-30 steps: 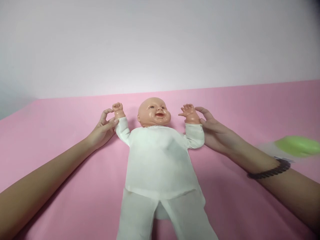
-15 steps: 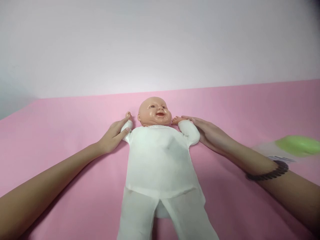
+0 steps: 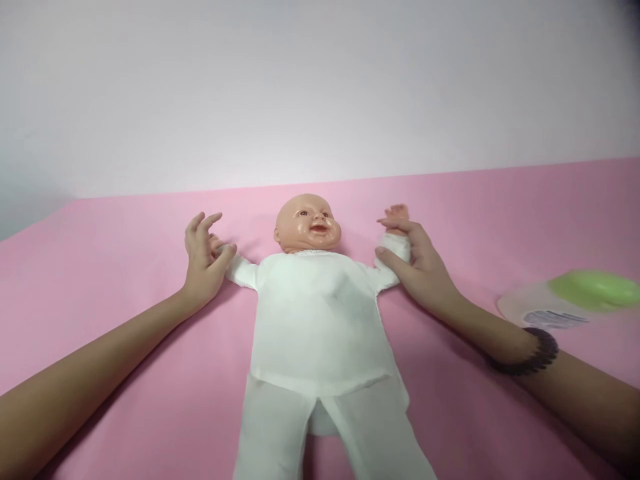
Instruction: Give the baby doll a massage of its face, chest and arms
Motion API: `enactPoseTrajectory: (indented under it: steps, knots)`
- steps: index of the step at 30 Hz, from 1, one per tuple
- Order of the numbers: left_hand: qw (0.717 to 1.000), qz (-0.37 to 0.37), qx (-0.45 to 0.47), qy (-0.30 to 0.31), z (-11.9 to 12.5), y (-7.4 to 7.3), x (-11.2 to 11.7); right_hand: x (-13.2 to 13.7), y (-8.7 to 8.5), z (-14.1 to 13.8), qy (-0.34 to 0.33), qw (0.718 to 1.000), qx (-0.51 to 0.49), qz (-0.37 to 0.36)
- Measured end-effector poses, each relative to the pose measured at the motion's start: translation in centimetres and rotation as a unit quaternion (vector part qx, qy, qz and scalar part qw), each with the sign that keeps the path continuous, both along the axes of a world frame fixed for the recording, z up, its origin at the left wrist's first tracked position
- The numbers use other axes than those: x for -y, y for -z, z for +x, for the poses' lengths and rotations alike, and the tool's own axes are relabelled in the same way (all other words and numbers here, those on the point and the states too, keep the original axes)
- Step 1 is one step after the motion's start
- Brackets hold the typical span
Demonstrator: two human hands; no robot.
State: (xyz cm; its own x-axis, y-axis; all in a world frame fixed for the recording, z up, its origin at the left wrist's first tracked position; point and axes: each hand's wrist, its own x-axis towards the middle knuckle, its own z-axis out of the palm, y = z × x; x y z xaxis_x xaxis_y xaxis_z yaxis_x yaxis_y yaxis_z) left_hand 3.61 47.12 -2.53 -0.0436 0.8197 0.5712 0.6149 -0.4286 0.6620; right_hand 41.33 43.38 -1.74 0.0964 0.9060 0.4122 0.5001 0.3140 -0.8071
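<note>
A baby doll in a white top and white trousers lies on its back on the pink surface, head away from me. My left hand pinches the doll's arm on the left side at the wrist, with the other fingers raised and spread. My right hand wraps round the doll's other arm at the white cuff, and the doll's small hand sticks up above my fingers. Both doll arms are stretched out to the sides. A dark bead bracelet sits on my right wrist.
A clear plastic container with a green lid lies on the pink surface at the right, beside my right forearm. A pale wall rises behind the surface's far edge.
Both of my hands have moved outward from beside the doll's head, drawing its arms from folded in near the head to spread out sideways.
</note>
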Motion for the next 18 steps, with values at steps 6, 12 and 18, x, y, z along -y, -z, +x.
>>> enactPoseTrajectory:
  steps: [6, 12, 18]
  knots:
    - [0.984, 0.121, -0.124, 0.044, 0.8, -0.8, 1.3, -0.4, 0.4, 0.1, 0.096, 0.994, -0.044, 0.042]
    - [0.954, 0.061, -0.251, 0.151, 1.0, -0.7, 1.7, -1.5, 0.2, 1.0, 0.229, 0.907, -0.327, -0.135]
    - [0.933, 0.058, -0.338, 0.11, 1.6, -1.1, 1.9, -1.5, -0.3, 1.7, 0.294, 0.9, -0.314, -0.07]
